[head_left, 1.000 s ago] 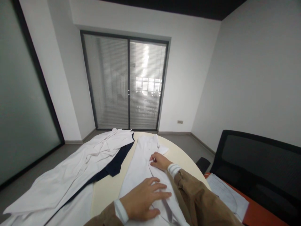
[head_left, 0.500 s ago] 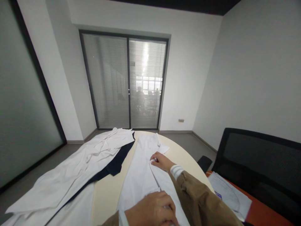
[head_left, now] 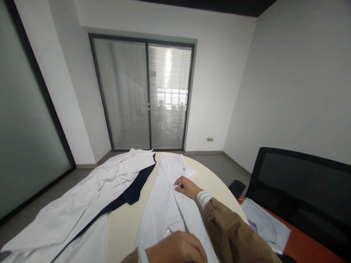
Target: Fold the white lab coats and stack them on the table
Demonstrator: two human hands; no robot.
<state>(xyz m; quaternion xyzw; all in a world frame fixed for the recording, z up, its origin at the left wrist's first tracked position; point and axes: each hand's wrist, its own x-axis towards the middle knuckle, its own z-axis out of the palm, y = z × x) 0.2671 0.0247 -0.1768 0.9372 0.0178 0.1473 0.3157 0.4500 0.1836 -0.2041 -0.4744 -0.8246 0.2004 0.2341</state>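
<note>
Pinching a fold of the white garment (head_left: pixel 155 213) between thumb and fingers, the person's right hand (head_left: pixel 188 187) rests midway along it in the head view. The left hand (head_left: pixel 177 249) curls over its near part; whether it grips cloth cannot be told. The garment lies lengthwise on the cream tabletop (head_left: pixel 119 233), right of a navy garment (head_left: pixel 134 193) under white clothing (head_left: pixel 76 202).

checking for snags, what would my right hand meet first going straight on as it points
First the white garment the right hand pinches; past it, probably the navy cloth, though depth is unclear.
</note>
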